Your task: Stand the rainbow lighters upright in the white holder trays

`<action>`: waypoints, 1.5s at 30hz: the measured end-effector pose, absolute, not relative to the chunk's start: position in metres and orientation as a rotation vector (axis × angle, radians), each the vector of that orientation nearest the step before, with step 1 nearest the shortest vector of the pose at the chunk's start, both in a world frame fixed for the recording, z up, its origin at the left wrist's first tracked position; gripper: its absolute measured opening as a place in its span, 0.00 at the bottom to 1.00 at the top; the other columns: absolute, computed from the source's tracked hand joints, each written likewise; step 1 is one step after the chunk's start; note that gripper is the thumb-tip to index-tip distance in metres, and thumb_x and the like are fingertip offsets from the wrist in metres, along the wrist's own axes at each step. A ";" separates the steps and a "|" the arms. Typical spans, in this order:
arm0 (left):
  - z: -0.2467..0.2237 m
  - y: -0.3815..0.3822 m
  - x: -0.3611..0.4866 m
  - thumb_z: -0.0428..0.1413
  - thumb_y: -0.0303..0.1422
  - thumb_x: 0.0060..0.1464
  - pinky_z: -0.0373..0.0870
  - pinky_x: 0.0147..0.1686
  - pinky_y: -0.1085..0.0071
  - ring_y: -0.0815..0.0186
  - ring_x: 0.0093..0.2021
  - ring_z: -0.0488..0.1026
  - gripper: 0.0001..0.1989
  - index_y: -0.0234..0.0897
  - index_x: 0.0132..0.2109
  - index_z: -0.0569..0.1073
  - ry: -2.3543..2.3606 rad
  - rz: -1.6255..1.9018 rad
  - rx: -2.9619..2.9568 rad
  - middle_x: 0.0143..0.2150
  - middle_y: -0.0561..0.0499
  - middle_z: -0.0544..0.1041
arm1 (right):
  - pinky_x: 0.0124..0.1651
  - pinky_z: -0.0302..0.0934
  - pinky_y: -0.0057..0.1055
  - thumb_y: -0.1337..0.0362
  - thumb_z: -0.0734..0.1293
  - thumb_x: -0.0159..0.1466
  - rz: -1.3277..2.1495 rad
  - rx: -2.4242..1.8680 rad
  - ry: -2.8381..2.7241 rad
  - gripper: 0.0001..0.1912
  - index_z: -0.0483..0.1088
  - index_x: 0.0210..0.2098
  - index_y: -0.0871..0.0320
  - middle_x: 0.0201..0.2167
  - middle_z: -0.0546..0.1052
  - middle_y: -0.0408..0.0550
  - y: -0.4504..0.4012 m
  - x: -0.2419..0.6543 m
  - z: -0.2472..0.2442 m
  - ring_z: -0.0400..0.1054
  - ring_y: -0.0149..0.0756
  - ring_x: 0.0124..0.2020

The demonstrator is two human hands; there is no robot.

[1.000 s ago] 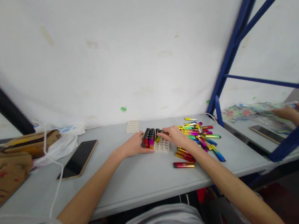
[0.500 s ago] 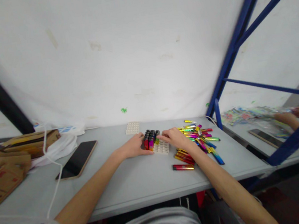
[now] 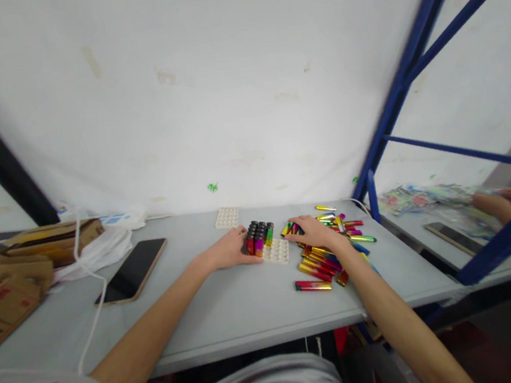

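Note:
Several shiny, colourful lighters (image 3: 257, 241) stand upright with black tops up, packed in the left part of a white holed tray (image 3: 278, 251). The right part of the tray shows bare holes. My left hand (image 3: 234, 246) is closed around the left side of the standing lighters, thumb at the front and fingers behind. Just right of the tray, my right hand (image 3: 310, 232) has its fingers curled over a few lighters (image 3: 289, 230) whose ends show at the fingertips. Beneath and beside it lies a loose pile of metallic lighters (image 3: 317, 265), partly hidden by the hand and forearm.
Another white holed tray (image 3: 227, 217) lies near the wall. To the left are a phone (image 3: 132, 272), cardboard boxes (image 3: 12, 292) and a hanging white cord (image 3: 93, 313). A blue metal frame (image 3: 386, 111) rises at the right; past it another person's hands (image 3: 497, 203) handle plastic packets.
My right hand has moved right, from the tray's edge to the pile, and its fingers now curl over lighters. A green lighter shows upright at the group's right edge. My left hand stays put.

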State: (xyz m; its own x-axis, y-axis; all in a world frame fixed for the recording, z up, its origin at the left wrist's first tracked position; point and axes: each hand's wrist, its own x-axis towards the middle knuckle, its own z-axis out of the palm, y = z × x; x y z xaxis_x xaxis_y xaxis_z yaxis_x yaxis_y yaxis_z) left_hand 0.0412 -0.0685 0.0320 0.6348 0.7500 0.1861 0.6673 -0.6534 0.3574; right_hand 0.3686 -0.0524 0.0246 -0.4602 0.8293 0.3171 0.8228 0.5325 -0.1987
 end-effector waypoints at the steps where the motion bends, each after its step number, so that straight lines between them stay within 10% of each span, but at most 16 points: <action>1: 0.032 -0.068 0.041 0.64 0.62 0.49 0.72 0.57 0.55 0.47 0.51 0.74 0.29 0.39 0.39 0.77 1.157 0.464 2.603 0.47 0.41 0.75 | 0.64 0.62 0.46 0.48 0.72 0.69 0.010 -1.388 -2.404 0.29 0.75 0.61 0.60 0.57 0.80 0.64 -0.053 0.365 0.023 0.73 0.54 0.58; 12: 0.029 -0.067 0.041 0.64 0.63 0.48 0.72 0.55 0.55 0.47 0.50 0.74 0.31 0.39 0.40 0.77 1.177 0.494 2.617 0.47 0.41 0.75 | 0.66 0.62 0.48 0.54 0.76 0.65 0.078 -1.378 -2.266 0.40 0.64 0.71 0.60 0.61 0.75 0.64 -0.061 0.355 0.035 0.70 0.54 0.63; 20: 0.030 -0.067 0.041 0.63 0.63 0.50 0.72 0.55 0.57 0.49 0.50 0.73 0.31 0.38 0.43 0.78 1.149 0.464 2.645 0.48 0.41 0.76 | 0.54 0.76 0.44 0.56 0.73 0.64 0.443 -1.122 -1.872 0.25 0.76 0.60 0.53 0.63 0.70 0.59 -0.059 0.358 0.041 0.79 0.40 0.45; 28: 0.029 -0.066 0.041 0.64 0.62 0.50 0.72 0.55 0.56 0.47 0.50 0.74 0.32 0.36 0.43 0.77 1.180 0.438 2.657 0.49 0.40 0.75 | 0.61 0.71 0.45 0.48 0.79 0.58 1.031 -0.864 -1.421 0.30 0.79 0.55 0.55 0.50 0.84 0.55 -0.065 0.336 0.051 0.79 0.48 0.53; 32: 0.028 -0.065 0.040 0.65 0.62 0.49 0.72 0.55 0.57 0.48 0.51 0.74 0.32 0.36 0.44 0.77 1.183 0.464 2.645 0.49 0.41 0.75 | 0.52 0.75 0.41 0.46 0.80 0.54 1.057 -0.867 -1.286 0.24 0.81 0.42 0.56 0.49 0.83 0.54 -0.065 0.326 0.047 0.81 0.47 0.47; 40: 0.031 -0.066 0.040 0.63 0.59 0.54 0.70 0.56 0.59 0.50 0.51 0.72 0.26 0.39 0.41 0.78 1.061 0.444 2.664 0.43 0.45 0.77 | 0.44 0.73 0.36 0.52 0.82 0.53 1.159 -0.912 -1.439 0.33 0.76 0.55 0.53 0.37 0.83 0.46 -0.077 0.315 0.048 0.79 0.39 0.37; 45: 0.029 -0.066 0.041 0.64 0.60 0.51 0.71 0.55 0.58 0.49 0.50 0.74 0.29 0.38 0.42 0.78 1.127 0.461 2.652 0.46 0.43 0.76 | 0.22 0.52 0.26 0.44 0.76 0.60 1.230 -0.893 -1.542 0.25 0.75 0.45 0.54 0.28 0.74 0.39 -0.083 0.309 0.051 0.58 0.26 0.20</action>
